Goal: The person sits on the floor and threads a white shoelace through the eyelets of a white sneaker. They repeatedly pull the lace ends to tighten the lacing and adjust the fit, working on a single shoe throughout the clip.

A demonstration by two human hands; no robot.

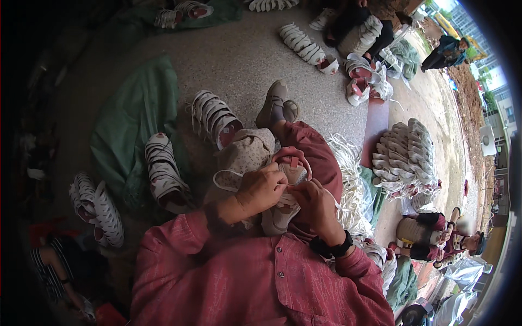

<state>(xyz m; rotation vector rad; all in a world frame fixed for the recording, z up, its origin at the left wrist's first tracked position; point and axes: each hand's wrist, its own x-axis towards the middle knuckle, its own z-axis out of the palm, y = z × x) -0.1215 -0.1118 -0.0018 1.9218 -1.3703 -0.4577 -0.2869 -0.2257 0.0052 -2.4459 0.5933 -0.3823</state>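
Note:
A white and grey shoe upper [281, 216] with a red lining rests on my lap, its collar facing away from me. My left hand [260, 189] is closed in a pinch over the lacing area, and a white shoelace [222, 173] loops out beside it. Close by on the right, my right hand [318, 205] pinches the lace at the same spot, fingertips nearly meeting the left ones. Lace trails past its far side too. The eyelets under my fingers are mostly hidden. Beneath the upper lie a patterned beige cloth [247, 152] and my dark red trouser leg [321, 146].
Rows of nested shoe uppers stand left [166, 171] and ahead [215, 119]. A heap of white laces [350, 190] lies right of my leg, near a large stack of uppers [405, 155]. Green sheeting [138, 119] covers floor at left. Other people sit around, one at right [435, 239].

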